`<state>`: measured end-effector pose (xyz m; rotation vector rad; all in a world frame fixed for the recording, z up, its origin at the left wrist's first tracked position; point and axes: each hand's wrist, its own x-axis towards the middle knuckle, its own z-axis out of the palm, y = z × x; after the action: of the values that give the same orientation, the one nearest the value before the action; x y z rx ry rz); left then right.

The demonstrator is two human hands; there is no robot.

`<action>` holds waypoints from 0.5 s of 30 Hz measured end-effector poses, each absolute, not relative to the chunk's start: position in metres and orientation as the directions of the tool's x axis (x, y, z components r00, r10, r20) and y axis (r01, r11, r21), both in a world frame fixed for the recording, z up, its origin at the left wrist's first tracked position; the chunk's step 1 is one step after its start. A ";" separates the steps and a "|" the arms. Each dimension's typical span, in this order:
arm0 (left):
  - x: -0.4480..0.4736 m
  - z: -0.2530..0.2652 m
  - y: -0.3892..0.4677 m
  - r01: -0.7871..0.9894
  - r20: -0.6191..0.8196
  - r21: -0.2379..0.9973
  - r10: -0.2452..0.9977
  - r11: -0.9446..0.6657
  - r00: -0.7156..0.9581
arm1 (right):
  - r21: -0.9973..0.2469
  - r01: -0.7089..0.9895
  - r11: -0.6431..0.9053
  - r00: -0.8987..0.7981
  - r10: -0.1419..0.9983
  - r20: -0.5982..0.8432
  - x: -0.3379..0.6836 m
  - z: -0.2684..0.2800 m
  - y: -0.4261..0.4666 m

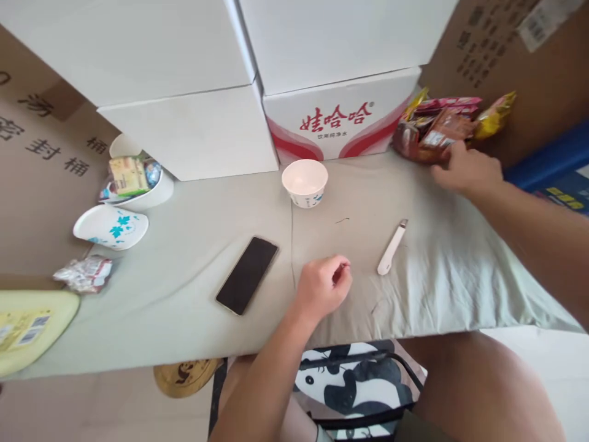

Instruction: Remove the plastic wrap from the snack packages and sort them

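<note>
My left hand [324,285] rests on the cloth near the front edge, its fingers curled into a loose fist with nothing visible in them. To its right lies a white-handled box cutter [392,248]. A dark smartphone [247,275] is to its left, and a white paper bowl [305,183] stands upright farther back. At the back right, my right hand [472,170] reaches to a pile of snack packets, thumb and forefinger apart at the edge of a brown packet [446,130]. A yellow packet [496,116] lies just behind that hand.
White cartons [184,135] and a red-printed box [340,123] wall off the back. On the left are a paper tub with snacks [159,189], a tipped paper cup [113,227], a crumpled wrapper [87,274] and a pale yellow container [37,325]. Brown cardboard [41,202] flanks the side.
</note>
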<state>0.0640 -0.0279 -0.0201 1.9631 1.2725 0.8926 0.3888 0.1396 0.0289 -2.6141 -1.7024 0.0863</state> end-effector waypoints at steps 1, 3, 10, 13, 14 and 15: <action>0.063 -0.019 -0.026 0.506 0.196 0.797 0.933 -0.330 0.301 | -0.028 0.926 -0.377 0.375 0.926 -0.041 0.391 0.027 0.158; 0.062 -0.018 -0.022 0.505 0.180 0.805 0.940 -0.311 0.291 | 0.032 0.947 -0.319 0.320 0.942 -0.098 0.391 0.023 0.193; 0.055 -0.009 -0.016 0.477 0.144 0.845 0.962 -0.242 0.233 | 0.022 0.981 -0.194 0.195 0.965 -0.175 0.364 0.010 0.212; 0.045 -0.003 -0.021 0.452 0.140 0.865 0.970 -0.218 0.200 | -0.025 0.991 -0.133 0.128 0.980 -0.152 0.346 0.014 0.184; 0.040 -0.001 -0.023 0.440 0.142 0.873 0.973 -0.209 0.182 | -0.052 0.993 -0.105 0.097 0.986 -0.135 0.339 0.016 0.174; 0.035 0.001 -0.026 0.425 0.149 0.882 0.976 -0.204 0.160 | -0.085 0.994 -0.069 0.061 0.994 -0.089 0.330 0.018 0.166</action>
<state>0.0354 -0.0257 0.0006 1.7378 1.3440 0.9974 0.3300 0.1655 0.0185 -2.2874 -2.1433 0.1940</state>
